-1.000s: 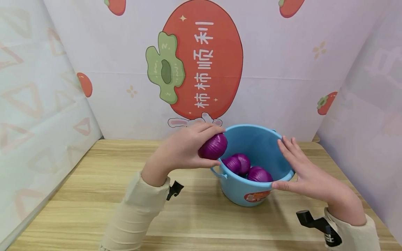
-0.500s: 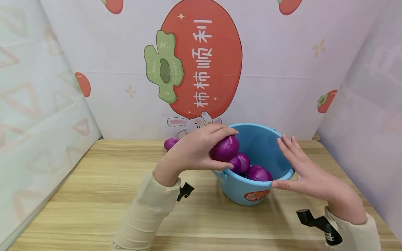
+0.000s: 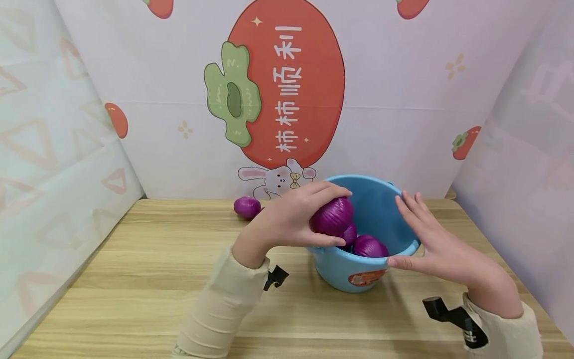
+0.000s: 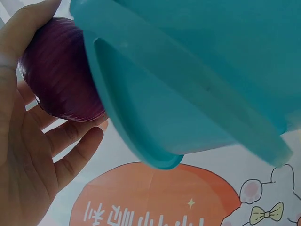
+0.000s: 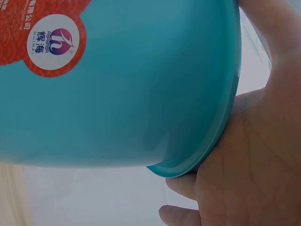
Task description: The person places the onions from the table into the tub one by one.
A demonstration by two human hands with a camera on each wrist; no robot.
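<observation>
My left hand (image 3: 293, 217) holds a purple onion (image 3: 334, 215) over the left rim of a light blue bucket (image 3: 334, 271). Its fingers curl over the top of the onion while the thumb lies below. The left wrist view has this onion (image 4: 59, 70) partly hidden behind the bucket's rim. Inside the bucket lie more purple onions, one near the front (image 3: 369, 247) and one partly covered by the held onion. My right hand (image 3: 437, 244) rests against the bucket's right rim, fingers spread and mostly straight, the thumb at the front. In the right wrist view the palm touches the rim.
Another purple onion (image 3: 246, 207) lies on the wooden table (image 3: 148, 279) near the back, left of the bucket. Something small beside it is mostly hidden by my left wrist. A printed backdrop (image 3: 381, 89) stands behind, with pale walls on both sides.
My left hand has moved right with the onion, from the bucket's left edge to over its opening. The onion on the table has come into view. My right hand stays at the rim.
</observation>
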